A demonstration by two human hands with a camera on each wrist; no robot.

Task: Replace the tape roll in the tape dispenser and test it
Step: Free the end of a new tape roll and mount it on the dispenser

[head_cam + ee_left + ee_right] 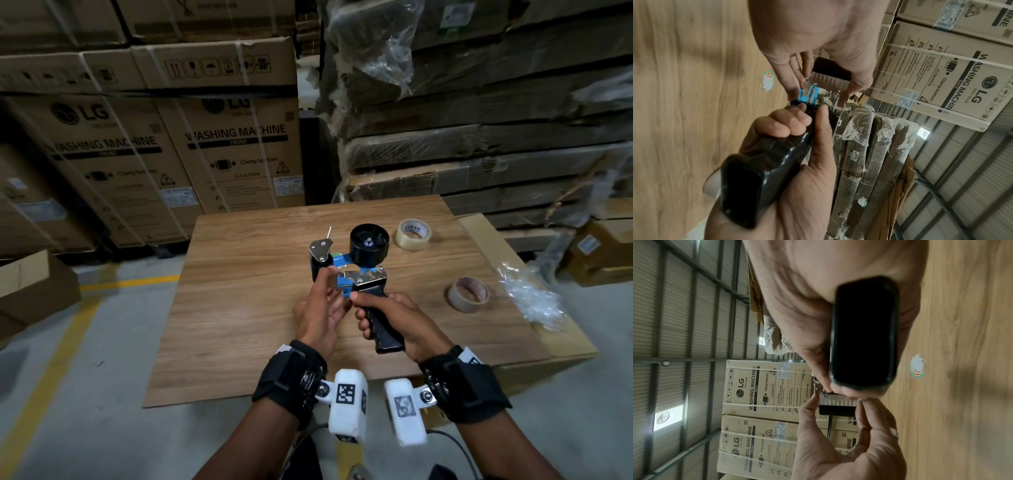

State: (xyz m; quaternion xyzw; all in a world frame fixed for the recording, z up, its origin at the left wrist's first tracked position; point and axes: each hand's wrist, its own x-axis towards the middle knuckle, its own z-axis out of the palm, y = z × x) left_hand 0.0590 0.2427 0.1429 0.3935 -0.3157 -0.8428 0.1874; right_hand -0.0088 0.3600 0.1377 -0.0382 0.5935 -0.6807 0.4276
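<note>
Head view: the right hand [394, 318] has its fingers wrapped round the black handle of the tape dispenser [352, 263], held above the wooden tabletop [239, 308]. The black spool hub carries no roll. The left hand [322, 308] pinches the dispenser's front end, by the blue frame and metal plate. A clear tape roll [413, 234] lies on the tabletop behind the dispenser; an empty cardboard core [468, 294] lies to the right, well apart from it.

Left wrist view: the left hand's fingers [797, 76] and thumb pinch the ribbed metal plate [828, 81].

Right wrist view: the handle butt [863, 331] fills the right palm, fingers curled around it.
</note>
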